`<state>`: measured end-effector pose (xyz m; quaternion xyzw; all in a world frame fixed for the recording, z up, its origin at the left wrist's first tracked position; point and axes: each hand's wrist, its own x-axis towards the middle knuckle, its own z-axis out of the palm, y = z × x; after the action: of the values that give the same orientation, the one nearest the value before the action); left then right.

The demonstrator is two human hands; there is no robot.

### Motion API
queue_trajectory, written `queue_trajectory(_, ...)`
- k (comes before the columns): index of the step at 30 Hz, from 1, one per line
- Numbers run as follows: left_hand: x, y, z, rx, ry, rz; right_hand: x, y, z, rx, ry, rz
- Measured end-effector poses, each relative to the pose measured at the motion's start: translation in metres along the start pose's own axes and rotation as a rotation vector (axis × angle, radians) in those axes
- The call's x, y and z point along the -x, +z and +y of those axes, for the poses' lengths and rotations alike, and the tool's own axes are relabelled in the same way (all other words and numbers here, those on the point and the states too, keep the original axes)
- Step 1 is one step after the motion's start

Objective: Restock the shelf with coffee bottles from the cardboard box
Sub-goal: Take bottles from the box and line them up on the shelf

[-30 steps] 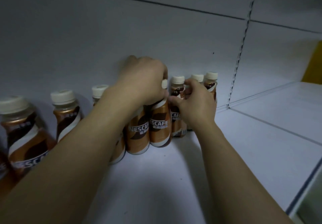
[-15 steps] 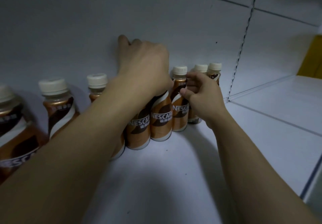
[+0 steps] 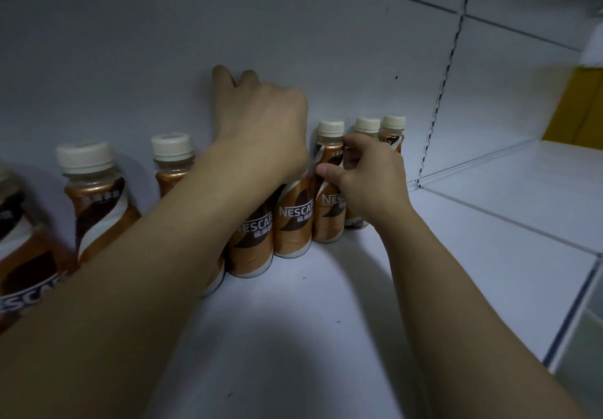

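Grip of right hand (image 3: 368, 180) around bottle (image 3: 327, 223)

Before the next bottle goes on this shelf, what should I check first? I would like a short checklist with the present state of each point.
1. The row of bottles stands upright: ok, for all that show.
2. Hold of the right hand: ok, thumb and fingers pinch a bottle at its shoulder.
3. The left hand is free: cannot tell, its palm hides the caps beneath.
4. Room on the shelf: ok, bare board right of the end bottle.
5. The cardboard box is within reach: cannot tell, it is not in view.
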<state>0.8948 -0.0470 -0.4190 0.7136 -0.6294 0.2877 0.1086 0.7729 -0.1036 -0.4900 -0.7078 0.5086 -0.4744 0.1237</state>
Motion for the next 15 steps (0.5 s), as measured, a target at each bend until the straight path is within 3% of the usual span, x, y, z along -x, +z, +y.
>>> queue_trajectory(9, 0.000, 0.002, -0.001, -0.036, 0.004, 0.023, 0.002, -0.003, -0.002, -0.009, -0.001, 0.004)
queue_trajectory(15, 0.003, -0.010, -0.012, -0.045, 0.077, -0.118, 0.002, -0.004, -0.002, 0.004, -0.031, -0.031)
